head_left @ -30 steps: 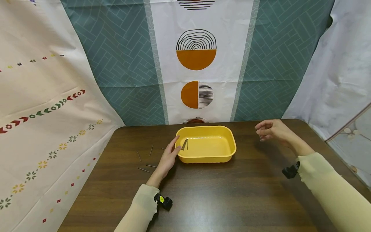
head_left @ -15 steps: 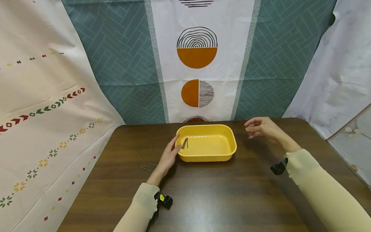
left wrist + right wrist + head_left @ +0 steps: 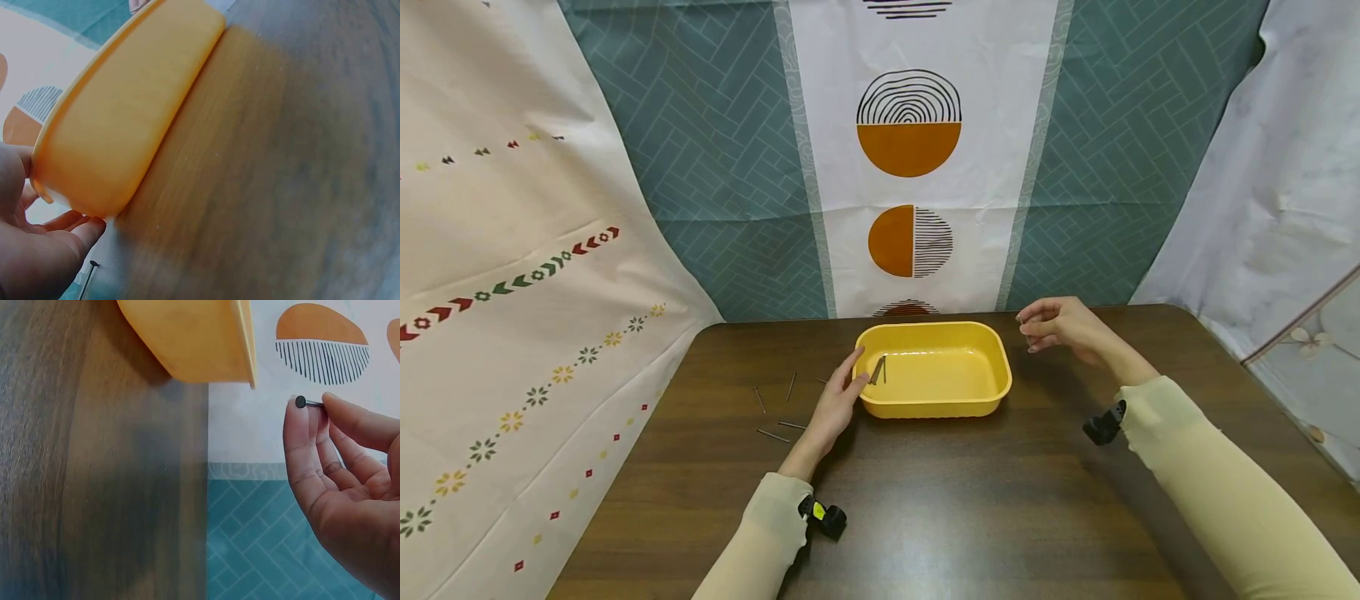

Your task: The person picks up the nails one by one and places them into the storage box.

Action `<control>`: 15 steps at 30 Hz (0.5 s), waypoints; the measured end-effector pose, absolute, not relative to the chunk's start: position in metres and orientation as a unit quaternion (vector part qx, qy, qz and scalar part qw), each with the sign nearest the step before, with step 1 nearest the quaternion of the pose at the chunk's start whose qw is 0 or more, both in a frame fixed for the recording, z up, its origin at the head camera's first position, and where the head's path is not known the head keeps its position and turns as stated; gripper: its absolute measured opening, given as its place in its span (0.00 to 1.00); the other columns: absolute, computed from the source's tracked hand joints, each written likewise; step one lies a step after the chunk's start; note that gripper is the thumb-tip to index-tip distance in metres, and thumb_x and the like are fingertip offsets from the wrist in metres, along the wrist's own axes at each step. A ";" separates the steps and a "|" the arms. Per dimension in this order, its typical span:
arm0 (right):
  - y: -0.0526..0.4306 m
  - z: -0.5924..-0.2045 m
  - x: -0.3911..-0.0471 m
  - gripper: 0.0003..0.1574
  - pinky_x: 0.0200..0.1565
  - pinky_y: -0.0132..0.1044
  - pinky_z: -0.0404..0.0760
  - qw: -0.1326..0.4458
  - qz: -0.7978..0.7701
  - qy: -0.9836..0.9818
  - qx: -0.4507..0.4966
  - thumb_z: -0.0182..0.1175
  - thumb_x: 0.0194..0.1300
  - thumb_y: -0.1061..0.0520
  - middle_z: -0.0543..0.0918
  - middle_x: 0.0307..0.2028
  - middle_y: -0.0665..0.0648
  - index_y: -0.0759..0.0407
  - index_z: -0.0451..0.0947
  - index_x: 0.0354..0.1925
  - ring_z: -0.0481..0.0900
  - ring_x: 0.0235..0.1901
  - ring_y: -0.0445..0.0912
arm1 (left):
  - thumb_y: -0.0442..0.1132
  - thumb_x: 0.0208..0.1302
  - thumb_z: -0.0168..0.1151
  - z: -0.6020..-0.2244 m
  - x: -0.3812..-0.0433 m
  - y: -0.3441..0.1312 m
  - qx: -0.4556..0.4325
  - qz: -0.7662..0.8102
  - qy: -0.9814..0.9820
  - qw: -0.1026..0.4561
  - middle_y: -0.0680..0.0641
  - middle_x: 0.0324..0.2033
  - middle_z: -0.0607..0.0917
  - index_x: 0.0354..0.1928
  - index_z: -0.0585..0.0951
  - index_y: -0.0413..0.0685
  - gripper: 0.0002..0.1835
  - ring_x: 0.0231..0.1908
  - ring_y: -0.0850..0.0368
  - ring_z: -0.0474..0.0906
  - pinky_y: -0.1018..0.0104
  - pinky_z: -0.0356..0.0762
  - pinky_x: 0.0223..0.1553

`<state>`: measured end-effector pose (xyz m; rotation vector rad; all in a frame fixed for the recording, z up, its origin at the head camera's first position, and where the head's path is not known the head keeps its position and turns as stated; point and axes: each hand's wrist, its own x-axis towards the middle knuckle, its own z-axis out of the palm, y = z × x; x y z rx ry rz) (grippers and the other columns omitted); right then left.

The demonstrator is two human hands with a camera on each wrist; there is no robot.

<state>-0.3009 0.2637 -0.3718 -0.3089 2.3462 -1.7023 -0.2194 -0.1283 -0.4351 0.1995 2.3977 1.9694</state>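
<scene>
A yellow plastic tray [image 3: 940, 411] stands near the table's far edge. My left hand [image 3: 833, 408] grips its left end, thumb and fingers at the rim. Inside the tray, at its left end, a few metal nails [image 3: 877, 371] lie close together. To the right of the tray and above the table, my right hand [image 3: 1063, 327] pinches a nail [image 3: 312, 403] between thumb and fingertips. The right wrist view shows the nail's dark round head, while the fingers cover part of its shank.
Several loose nails [image 3: 772, 435] lie on the brown table [image 3: 970, 500] left of the tray, one partly behind the left hand. A patterned cloth [image 3: 917, 192] hangs behind the table, with pale cloths at both sides.
My right hand has moved left toward the tray with the nail pinched in it. The left hand and the tray stay in place.
</scene>
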 end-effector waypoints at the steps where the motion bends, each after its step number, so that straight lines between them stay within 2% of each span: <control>1: 0.262 -0.372 -0.302 0.21 0.42 0.42 0.89 0.113 -0.582 0.799 -0.103 0.64 0.72 0.65 0.82 0.39 0.61 0.78 0.72 0.57 0.86 0.33 0.51 | 0.35 0.82 0.49 -0.435 -0.219 -0.128 0.065 0.633 0.771 0.016 0.34 0.79 0.54 0.81 0.59 0.43 0.29 0.79 0.35 0.48 0.38 0.50 0.77; 6: 0.253 -0.371 -0.304 0.18 0.42 0.42 0.89 0.116 -0.588 0.793 -0.104 0.63 0.72 0.66 0.83 0.39 0.61 0.76 0.74 0.54 0.85 0.33 0.51 | 0.36 0.82 0.49 -0.435 -0.220 -0.128 0.063 0.632 0.772 0.012 0.34 0.79 0.55 0.81 0.60 0.42 0.29 0.79 0.35 0.49 0.39 0.50 0.77; 15: 0.237 -0.368 -0.307 0.21 0.43 0.43 0.89 0.129 -0.592 0.788 -0.109 0.63 0.72 0.66 0.83 0.40 0.61 0.79 0.72 0.57 0.83 0.33 0.48 | 0.35 0.82 0.49 -0.437 -0.221 -0.128 0.063 0.635 0.770 0.012 0.33 0.79 0.55 0.81 0.60 0.43 0.29 0.79 0.34 0.48 0.38 0.49 0.77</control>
